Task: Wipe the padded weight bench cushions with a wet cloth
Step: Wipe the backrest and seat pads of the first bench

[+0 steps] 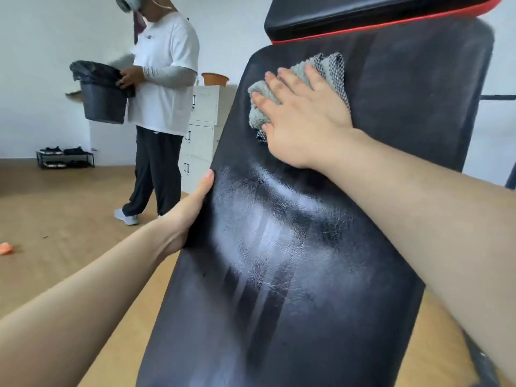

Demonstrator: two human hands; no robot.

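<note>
The bench cushion is sloping upward, streaks shining on it. The right hand is pressing the grey cloth flat near its top, fingers straight and spread, while the left hand is gripping its left edge.

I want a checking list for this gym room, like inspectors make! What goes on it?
Surface: black back cushion, tilted up, shiny wet streaks on its lower half.
Job's things: grey cloth flat on the cushion's upper part; second cushion with red trim above.
Clutter: small orange thing on the wooden floor.
Grippers: right hand presses the cloth with straight fingers; left hand grips the cushion's left edge.
Cables: nothing seen.
Surroundings: another person holding a lined black bin; white cabinet with an orange tub on top; shoe rack by the wall.
</note>
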